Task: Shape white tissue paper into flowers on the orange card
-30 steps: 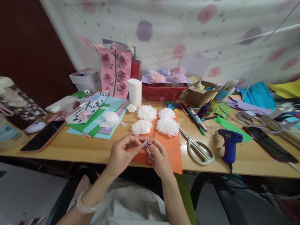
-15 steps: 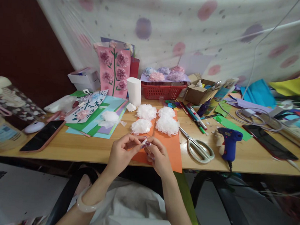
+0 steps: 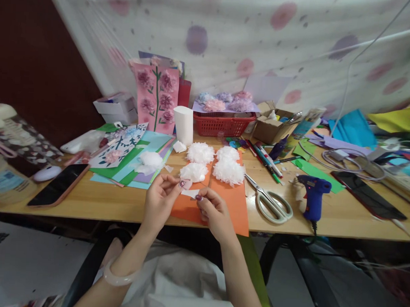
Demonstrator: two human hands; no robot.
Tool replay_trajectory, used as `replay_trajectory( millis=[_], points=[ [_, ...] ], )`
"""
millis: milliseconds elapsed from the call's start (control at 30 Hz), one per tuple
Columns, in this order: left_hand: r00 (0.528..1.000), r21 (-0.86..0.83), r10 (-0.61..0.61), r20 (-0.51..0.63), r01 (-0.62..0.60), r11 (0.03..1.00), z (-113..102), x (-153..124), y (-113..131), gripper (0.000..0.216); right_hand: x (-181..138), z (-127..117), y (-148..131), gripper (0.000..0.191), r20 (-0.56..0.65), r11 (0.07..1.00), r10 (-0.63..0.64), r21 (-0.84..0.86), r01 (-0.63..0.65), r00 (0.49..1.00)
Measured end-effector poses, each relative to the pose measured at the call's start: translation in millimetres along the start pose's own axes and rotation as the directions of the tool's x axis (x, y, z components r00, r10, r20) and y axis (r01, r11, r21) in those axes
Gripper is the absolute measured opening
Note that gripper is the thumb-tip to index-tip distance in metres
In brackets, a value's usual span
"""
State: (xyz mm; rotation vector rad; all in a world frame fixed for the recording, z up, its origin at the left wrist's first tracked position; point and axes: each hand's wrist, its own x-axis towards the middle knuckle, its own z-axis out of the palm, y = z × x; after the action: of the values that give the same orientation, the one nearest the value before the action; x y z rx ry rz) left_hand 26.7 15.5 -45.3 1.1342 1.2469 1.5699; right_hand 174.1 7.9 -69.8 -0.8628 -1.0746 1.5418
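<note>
My left hand (image 3: pixel 159 201) and my right hand (image 3: pixel 214 212) hover over the near edge of the wooden table (image 3: pixel 121 204), both pinching a small white paper strip (image 3: pixel 190 193) stretched between their fingertips. Under them lies an orange sheet (image 3: pixel 230 200). Several fluffy white paper flowers (image 3: pixel 213 163) sit on the far half of that sheet, and one more white flower (image 3: pixel 150 161) rests on a stack of coloured paper (image 3: pixel 137 155) to the left. A pale bangle (image 3: pixel 118 276) circles my left wrist.
Scissors (image 3: pixel 270 204) and a blue glue gun (image 3: pixel 312 194) lie right of the orange sheet, with pens (image 3: pixel 264 158) behind. A red basket (image 3: pixel 223 123), a white roll (image 3: pixel 183 124), a pink flower card (image 3: pixel 156 97) and a cardboard box (image 3: pixel 272 127) stand at the back. Phones lie at left (image 3: pixel 59 185) and right (image 3: pixel 368 194).
My hands have drawn apart, the left moving up and left, so the small white piece now spans between them as a strip instead of being bunched at touching fingertips.
</note>
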Motion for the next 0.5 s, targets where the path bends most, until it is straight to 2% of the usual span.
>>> replay_trajectory(
  millis=[167,300,400,433,500],
  points=[
    [0.998,-0.072,-0.016,-0.058,0.012,0.997,-3.9,4.9,1.3,0.038,-0.5,0.6,-0.2,0.015,-0.004,1.0,0.003,-0.018,-0.003,1.0],
    [0.996,-0.092,0.006,-0.088,-0.014,0.996,-5.1,7.6,0.7,0.031,-0.6,1.2,0.3,0.015,-0.007,1.0,0.004,-0.02,-0.005,1.0],
    [0.987,0.039,0.118,-0.105,-0.115,0.993,-6.4,6.4,0.3,0.012,0.0,0.8,0.8,0.016,0.005,1.0,-0.006,-0.024,0.006,1.0],
    [0.98,0.125,0.184,-0.075,-0.174,0.977,-6.6,4.9,0.8,0.007,0.2,0.6,0.9,0.016,0.007,1.0,-0.007,-0.026,0.007,1.0],
    [0.952,0.288,0.303,0.047,-0.303,0.908,-6.3,0.6,3.0,0.016,0.3,0.2,0.8,0.016,0.007,0.999,-0.013,-0.035,0.013,1.0]
  ],
)
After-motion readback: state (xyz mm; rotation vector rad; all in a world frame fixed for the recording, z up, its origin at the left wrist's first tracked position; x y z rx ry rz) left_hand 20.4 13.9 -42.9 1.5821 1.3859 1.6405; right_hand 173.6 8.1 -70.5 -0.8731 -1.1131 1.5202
